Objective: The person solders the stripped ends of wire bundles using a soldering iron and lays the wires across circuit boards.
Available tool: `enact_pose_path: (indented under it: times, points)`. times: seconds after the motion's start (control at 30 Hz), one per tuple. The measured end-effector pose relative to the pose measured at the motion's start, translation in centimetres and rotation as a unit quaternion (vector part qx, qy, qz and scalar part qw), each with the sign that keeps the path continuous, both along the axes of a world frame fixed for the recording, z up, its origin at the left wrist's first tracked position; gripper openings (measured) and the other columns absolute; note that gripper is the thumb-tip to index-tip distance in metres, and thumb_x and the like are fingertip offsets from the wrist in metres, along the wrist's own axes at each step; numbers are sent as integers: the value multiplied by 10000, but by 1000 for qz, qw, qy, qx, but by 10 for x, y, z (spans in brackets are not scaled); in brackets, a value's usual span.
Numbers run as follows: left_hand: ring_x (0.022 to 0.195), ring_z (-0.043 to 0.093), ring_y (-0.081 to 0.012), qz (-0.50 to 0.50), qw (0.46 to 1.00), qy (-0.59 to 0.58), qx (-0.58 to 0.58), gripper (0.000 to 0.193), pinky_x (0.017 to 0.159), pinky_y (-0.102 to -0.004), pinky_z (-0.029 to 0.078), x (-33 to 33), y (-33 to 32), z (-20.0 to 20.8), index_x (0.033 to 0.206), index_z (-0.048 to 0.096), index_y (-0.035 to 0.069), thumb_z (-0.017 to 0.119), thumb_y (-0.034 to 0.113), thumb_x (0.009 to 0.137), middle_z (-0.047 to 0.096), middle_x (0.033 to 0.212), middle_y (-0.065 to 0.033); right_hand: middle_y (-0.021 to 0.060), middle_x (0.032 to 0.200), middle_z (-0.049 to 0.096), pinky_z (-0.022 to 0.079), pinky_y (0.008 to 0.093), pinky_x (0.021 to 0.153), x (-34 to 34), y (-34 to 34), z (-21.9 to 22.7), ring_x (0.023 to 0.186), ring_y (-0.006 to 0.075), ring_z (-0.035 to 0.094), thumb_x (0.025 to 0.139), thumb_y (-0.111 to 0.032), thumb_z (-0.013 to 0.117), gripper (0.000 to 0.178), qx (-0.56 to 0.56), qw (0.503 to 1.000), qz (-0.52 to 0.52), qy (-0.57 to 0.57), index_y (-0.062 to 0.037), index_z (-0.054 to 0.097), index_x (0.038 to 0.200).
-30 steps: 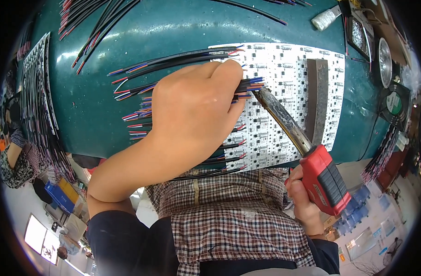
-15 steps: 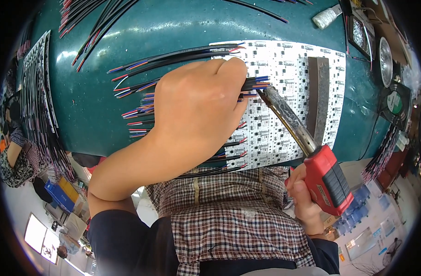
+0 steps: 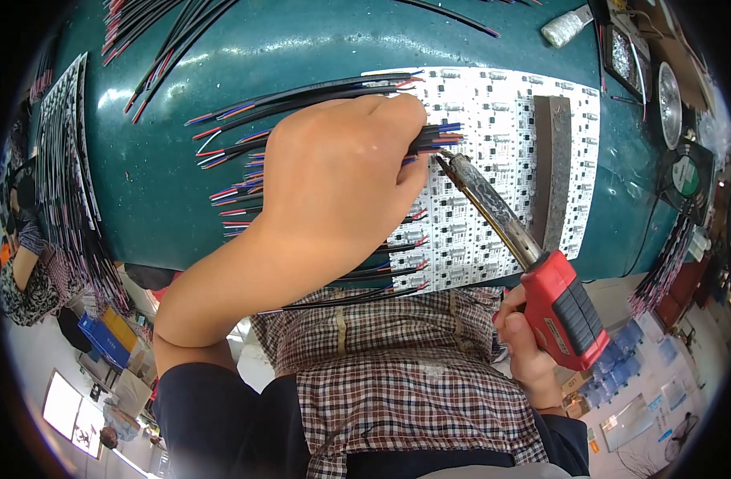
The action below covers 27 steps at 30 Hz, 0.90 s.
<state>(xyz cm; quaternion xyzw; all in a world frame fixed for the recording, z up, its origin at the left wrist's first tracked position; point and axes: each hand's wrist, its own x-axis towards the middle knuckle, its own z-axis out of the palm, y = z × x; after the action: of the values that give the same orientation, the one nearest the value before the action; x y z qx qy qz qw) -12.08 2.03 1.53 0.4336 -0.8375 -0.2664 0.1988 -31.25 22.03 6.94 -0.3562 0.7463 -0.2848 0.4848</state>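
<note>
My left hand (image 3: 341,164) is closed around several black cables (image 3: 439,139), whose blue and orange-brown wire ends stick out past my thumb and finger. Beneath lies a white circuit board panel (image 3: 477,231) covered with rows of small parts. In my right hand (image 3: 529,351) is a soldering iron (image 3: 569,311) with a red and black handle. Its dark tip rests at or very near the wire ends, just below the bundle; exact contact I cannot make out. More black cables (image 3: 301,97) lie along the panel's left edge, their coloured ends showing on both sides of my hand.
A grey-brown bar (image 3: 551,172) lies across the panel. At the far right are a whitish brush-like tool (image 3: 567,27), a metal dish (image 3: 669,105) and a small fan (image 3: 686,177). Cable bundles (image 3: 170,56) lie at the far left. Another person (image 3: 26,271) is at the left rim.
Both hands have shifted slightly left. The iron's tip moved left and a little up along the wire ends, and the cables in my left hand moved slightly up with it.
</note>
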Motion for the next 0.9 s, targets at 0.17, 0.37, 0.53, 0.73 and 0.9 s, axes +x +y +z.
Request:
enact_pose_path:
  times: [0.17,0.37,0.53,0.73,0.9]
  points:
    - [588,612,-258,-9,1000,0,-25,138,554,-354,468,0,1,2,826,634,60,740,61,737,607,677,-71,88,896,702,532,353,740,-16,5,1,811,222,684,833,-101,742,199,21,994,101,36,-29,706,1015]
    - [616,620,-272,-23,999,2,-47,189,568,-364,477,0,0,1,850,626,55,741,45,700,616,704,-81,68,838,679,524,331,725,-14,6,7,761,196,659,841,-115,740,160,16,997,66,39,-30,698,971]
    - [641,631,-273,-26,998,-11,-62,186,587,-363,484,1,-1,2,861,628,55,745,58,717,619,714,-84,47,811,659,510,303,703,-8,1,11,735,159,626,858,-145,735,159,31,999,6,-17,-25,682,948]
    - [666,654,-259,-11,993,48,105,131,614,-349,497,4,-5,7,922,633,39,709,127,861,652,756,-108,23,673,529,326,208,439,2,-6,6,467,54,419,910,-426,671,423,-21,999,-31,-5,-22,553,861]
    - [696,653,-245,4,999,2,52,117,645,-334,503,7,-4,4,981,629,11,631,127,963,662,798,-122,31,681,538,347,208,446,-1,3,1,469,59,421,906,-410,686,433,-36,999,-32,-6,-16,531,997]
